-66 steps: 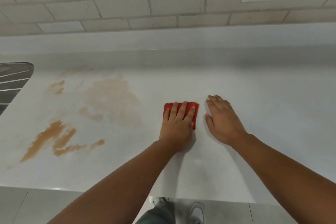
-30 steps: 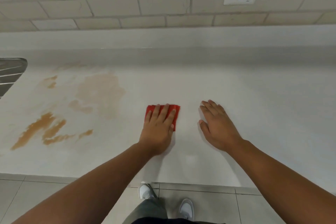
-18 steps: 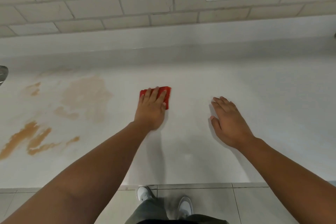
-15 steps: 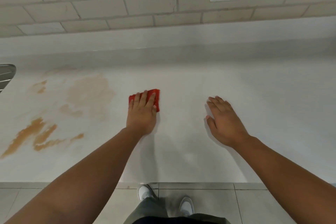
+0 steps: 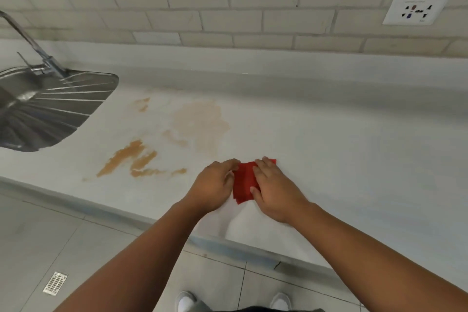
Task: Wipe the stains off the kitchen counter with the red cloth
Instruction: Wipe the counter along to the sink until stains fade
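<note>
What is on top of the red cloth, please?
The right hand lies over the right side of the red cloth, and the left hand meets its left edge with curled fingers. A strip shows between them. The cloth beneath the hands and the counter under it are hidden.

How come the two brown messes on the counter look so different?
The streaky stain is dark orange-brown and stripy; the pale stain is faint, wide and blotchy. The streaky stain lies nearer the front edge of the counter, the pale stain nearer the tiled wall. Both sit left of the red cloth, not yet wiped.
</note>
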Motion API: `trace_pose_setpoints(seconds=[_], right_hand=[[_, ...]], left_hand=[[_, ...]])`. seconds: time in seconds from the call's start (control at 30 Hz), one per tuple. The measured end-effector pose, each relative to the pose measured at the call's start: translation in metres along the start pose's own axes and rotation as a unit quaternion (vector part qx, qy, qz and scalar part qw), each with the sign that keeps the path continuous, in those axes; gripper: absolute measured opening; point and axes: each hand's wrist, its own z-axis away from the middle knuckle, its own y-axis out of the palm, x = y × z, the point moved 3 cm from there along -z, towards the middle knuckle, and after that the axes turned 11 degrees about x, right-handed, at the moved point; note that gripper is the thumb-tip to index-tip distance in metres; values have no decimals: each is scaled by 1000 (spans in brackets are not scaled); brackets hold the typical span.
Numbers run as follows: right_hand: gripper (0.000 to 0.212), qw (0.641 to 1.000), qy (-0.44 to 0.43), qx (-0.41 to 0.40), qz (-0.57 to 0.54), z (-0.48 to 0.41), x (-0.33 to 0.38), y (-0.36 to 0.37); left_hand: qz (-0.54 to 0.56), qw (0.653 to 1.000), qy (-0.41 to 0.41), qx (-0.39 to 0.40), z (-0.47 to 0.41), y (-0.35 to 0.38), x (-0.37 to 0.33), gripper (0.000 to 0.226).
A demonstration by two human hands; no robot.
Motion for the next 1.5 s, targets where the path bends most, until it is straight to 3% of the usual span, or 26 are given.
trace_pose_setpoints(seconds=[0.2,0.3,0.5,0.63,0.83,1.07,1.23,1.4,1.5], right_hand=[[68,980,147,58,119,-24,32,9],[67,976,165,79,114,-30,40,13],[58,984,170,-43,17,-29,49,28],[64,971,223,-56,60,-40,82,38],[68,966,242,1,92,-53,149,54],[68,929,359,26,83,-69,144,44],[66,962,261,-20,77,-113,179,54],[72,992,88,16,85,-112,237,70],[70,995,51,24,85,-76,227,73]], left_hand=[[-49,996,-5,-73,38,-38,72,35],[-66,993,8,-99,62,-52,107,32],[-130,980,94,-117,104,-61,179,25],[-135,977,97,-133,128,-65,215,30],[-157,980,77,-97,151,-65,255,46],[-184,979,76,-42,152,-62,269,52],[-201,975,86,-32,151,-69,277,51],[-207,975,71,-28,154,-66,277,53],[-209,975,68,-25,155,-66,279,53]])
